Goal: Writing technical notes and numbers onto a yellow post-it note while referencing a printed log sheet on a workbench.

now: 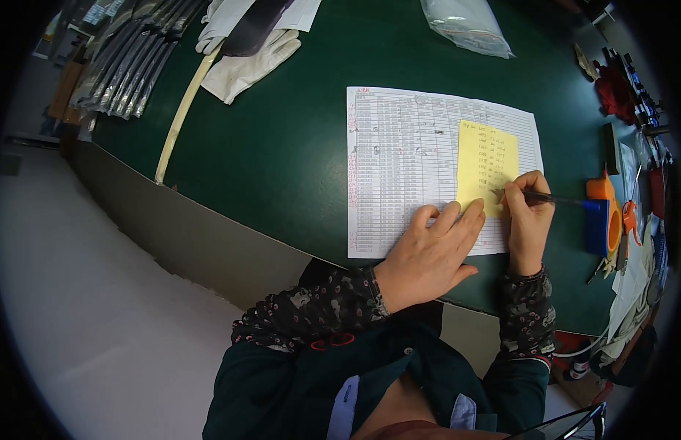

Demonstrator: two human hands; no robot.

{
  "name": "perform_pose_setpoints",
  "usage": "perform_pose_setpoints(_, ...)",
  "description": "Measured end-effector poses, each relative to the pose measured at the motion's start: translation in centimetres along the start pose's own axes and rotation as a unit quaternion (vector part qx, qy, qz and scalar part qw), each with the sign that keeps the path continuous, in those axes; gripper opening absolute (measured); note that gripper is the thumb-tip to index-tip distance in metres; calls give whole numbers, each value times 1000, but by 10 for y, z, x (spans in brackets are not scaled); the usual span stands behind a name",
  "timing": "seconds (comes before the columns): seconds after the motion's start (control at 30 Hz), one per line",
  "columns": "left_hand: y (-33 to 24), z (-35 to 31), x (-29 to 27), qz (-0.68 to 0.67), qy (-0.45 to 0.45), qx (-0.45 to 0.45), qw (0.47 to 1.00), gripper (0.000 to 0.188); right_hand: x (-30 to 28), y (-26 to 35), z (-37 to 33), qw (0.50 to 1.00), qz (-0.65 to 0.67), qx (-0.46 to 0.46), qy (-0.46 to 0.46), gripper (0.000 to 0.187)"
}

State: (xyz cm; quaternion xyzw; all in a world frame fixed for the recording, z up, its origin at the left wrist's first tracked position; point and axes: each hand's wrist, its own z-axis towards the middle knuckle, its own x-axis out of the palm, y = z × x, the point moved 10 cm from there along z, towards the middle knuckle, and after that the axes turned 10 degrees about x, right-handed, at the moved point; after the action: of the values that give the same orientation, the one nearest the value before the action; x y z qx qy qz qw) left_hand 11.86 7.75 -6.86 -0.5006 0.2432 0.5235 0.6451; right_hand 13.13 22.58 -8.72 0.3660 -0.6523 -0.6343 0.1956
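Note:
A yellow note sheet with handwritten lines lies on a white printed table sheet, which has pen marks in places. My right hand grips a dark pen, its tip at the lower right part of the yellow note. Flat beside it, my left hand rests with fingers spread, fingertips on the note's lower left edge and the palm over the printed sheet's lower edge. Both forearms wear dark patterned sleeve covers.
A blue and orange tape dispenser stands at the right, among tools and papers. White gloves and a pale strip lie at the upper left, near stacked dark plastic-wrapped packages. A clear plastic bag sits at the far side.

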Motion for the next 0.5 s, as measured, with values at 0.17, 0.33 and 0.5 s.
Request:
perform_pose_setpoints(0.17,0,0,1,-3,6,-2,1000,66,-1,0,0,1000,-4,0,-3,12)
perform_pose_setpoints(0.33,0,0,1,-1,4,-3,1000,67,0,0,0,1000,-2,1,-2,12)
perform_pose_setpoints(0.5,0,0,0,-4,3,-1,1000,67,-1,0,0,1000,1,-1,0,12)
